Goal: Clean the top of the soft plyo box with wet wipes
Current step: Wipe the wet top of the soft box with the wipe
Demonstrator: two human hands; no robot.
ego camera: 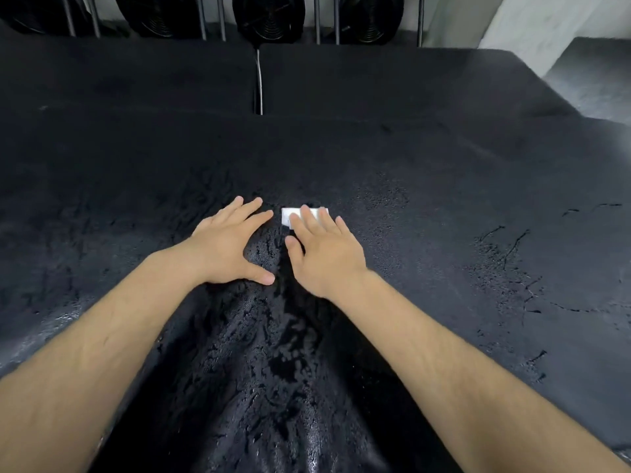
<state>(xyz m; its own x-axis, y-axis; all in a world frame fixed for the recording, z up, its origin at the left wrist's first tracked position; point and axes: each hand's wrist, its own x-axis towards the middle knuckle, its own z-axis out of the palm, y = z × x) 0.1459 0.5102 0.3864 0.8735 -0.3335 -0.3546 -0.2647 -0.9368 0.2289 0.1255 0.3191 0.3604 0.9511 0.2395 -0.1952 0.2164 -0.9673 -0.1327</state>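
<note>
Wet, glossy streaks [273, 370] cover the near part of the black, soft, pebbled plyo box top [444, 158], between two bare forearms. Farther out, the right hand [324, 254] presses a small white folded wet wipe [288, 215] flat against the top with straight fingers; its grip is apart, with nothing pinched. Just beside it, the left hand [232, 244] rests splayed on the surface, grip likewise apart. With only fingertip pressure pinning it, the wipe could slip free or bunch on a hard push. The braced left palm might skid on the wet film. The dull right side looks dry and could be missed.
</note>
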